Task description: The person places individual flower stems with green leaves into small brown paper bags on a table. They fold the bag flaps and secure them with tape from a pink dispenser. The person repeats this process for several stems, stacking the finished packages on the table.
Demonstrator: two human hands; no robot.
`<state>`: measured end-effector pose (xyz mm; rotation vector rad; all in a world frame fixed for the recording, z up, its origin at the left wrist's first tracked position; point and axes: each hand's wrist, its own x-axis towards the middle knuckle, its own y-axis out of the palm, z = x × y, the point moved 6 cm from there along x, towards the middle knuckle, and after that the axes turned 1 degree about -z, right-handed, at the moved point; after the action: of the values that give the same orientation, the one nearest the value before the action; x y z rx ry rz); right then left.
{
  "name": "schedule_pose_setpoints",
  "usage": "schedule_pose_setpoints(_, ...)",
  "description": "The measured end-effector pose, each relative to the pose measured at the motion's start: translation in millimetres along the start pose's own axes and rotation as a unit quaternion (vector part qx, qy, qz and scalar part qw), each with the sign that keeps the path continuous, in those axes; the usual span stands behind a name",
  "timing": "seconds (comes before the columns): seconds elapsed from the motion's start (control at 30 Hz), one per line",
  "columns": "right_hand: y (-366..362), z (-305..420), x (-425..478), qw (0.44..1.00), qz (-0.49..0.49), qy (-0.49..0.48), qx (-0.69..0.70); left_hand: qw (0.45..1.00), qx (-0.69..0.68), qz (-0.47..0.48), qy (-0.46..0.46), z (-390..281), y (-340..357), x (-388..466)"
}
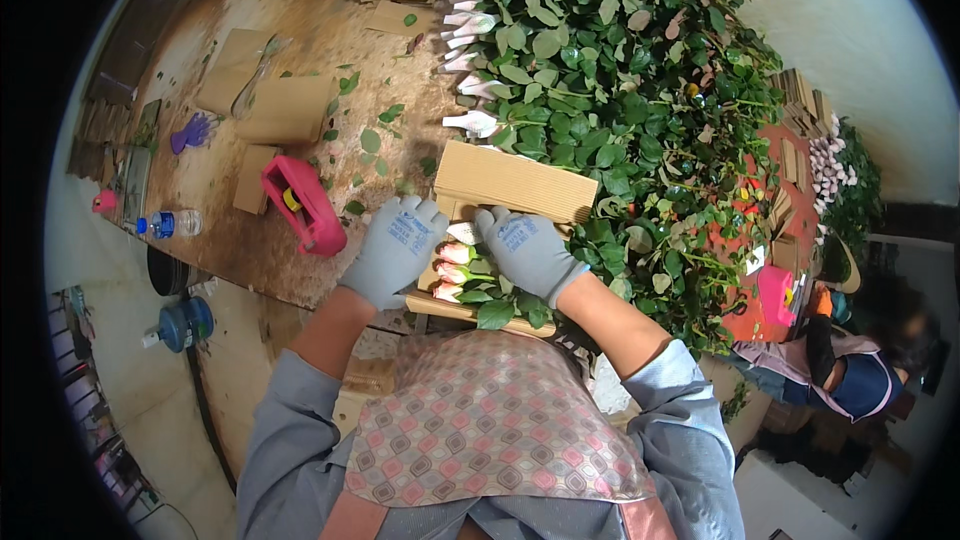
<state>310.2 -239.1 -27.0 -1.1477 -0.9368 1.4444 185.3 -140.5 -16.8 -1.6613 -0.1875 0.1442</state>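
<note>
Grey work gloves cover both my hands. My left hand [406,244] rests at the left edge of an open corrugated cardboard wrap [517,178], its fingertips curled by the edge. Just right of it, my right hand [523,244] is bent over the wrap, fingertips beside a rosebud in white netting [463,232]; whether they pinch it is hard to see. Below, several pink roses [452,272] lie in a column on the cardboard, heads to the left and leafy stems to the right. Netted white buds [471,122] on leafy stems line the pile above.
A pink tape dispenser [304,206] stands left of my left hand. Cardboard sheets [289,109], purple gloves [191,133], a water bottle [175,224] and loose leaves lie on the wooden table [247,255]. A large heap of rose stems [622,90] fills the right. A co-worker [840,382] is at a red table.
</note>
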Motion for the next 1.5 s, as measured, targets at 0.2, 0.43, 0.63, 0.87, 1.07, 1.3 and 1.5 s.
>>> schedule_pose_setpoints(0.2, 2, -1, -3, 0.998, -0.059, -0.013, -0.029, 0.984, 0.112, 0.01, -0.141, 79, -8, -35)
schedule_pose_setpoints(0.43, 0, 7, 4, 0.999, 0.026, -0.004, -0.037, 0.991, -0.088, -0.099, 0.013, -9, -62, -40)
schedule_pose_setpoints(0.63, -1, 8, 5, 1.0, 0.0, -0.007, -0.002, 0.978, -0.191, -0.08, -0.006, -53, -11, -47)
schedule_pose_setpoints(0.87, 1, 5, 4, 0.998, -0.018, -0.009, 0.052, 0.978, -0.205, -0.034, -0.009, -52, -14, -40)
schedule_pose_setpoints(1.07, -8, 5, 2, 0.998, -0.035, -0.039, 0.042, 0.984, -0.175, -0.012, -0.033, -50, -28, -25)
schedule_pose_setpoints(1.3, -103, -77, 4, 0.956, -0.259, 0.092, 0.103, 0.983, -0.178, -0.024, -0.029, -53, -37, -20)
schedule_pose_setpoints(1.5, -49, -185, 14, 0.965, -0.18, 0.19, 0.005, 0.987, -0.158, -0.022, -0.014, -58, -36, -16)
